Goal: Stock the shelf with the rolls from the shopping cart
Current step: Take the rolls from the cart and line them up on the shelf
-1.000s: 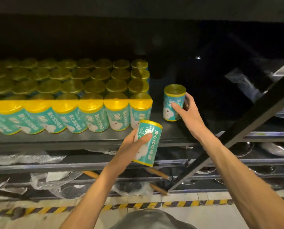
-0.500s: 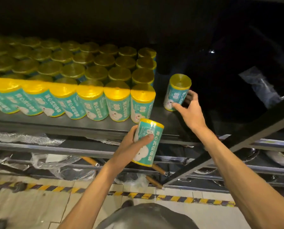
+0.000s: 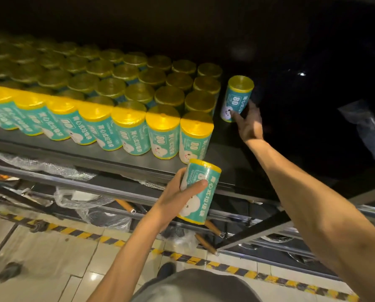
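Observation:
Teal rolls with yellow tops (image 3: 162,136) fill the dark shelf (image 3: 226,153) in several rows, from the far left to the middle. One more roll (image 3: 236,97) stands to the right of the back rows. My right hand (image 3: 249,125) holds its lower end, with the thumb on the front and the fingers along the right side. Below the shelf's front edge, my left hand (image 3: 175,195) grips another roll (image 3: 200,192), tilted, with the thumb across its label.
The shelf to the right of the rolls is dark and bare. Below it, a lower shelf holds plastic wrap (image 3: 84,201) and wooden-handled tools (image 3: 206,243). A black diagonal bar (image 3: 254,232) crosses under my right arm. Yellow-black tape (image 3: 226,267) runs along the tiled floor.
My right hand has moved its roll deeper into the shelf, from beside the front row to beside the back rows. The roll in my left hand stays in place. The view has tilted.

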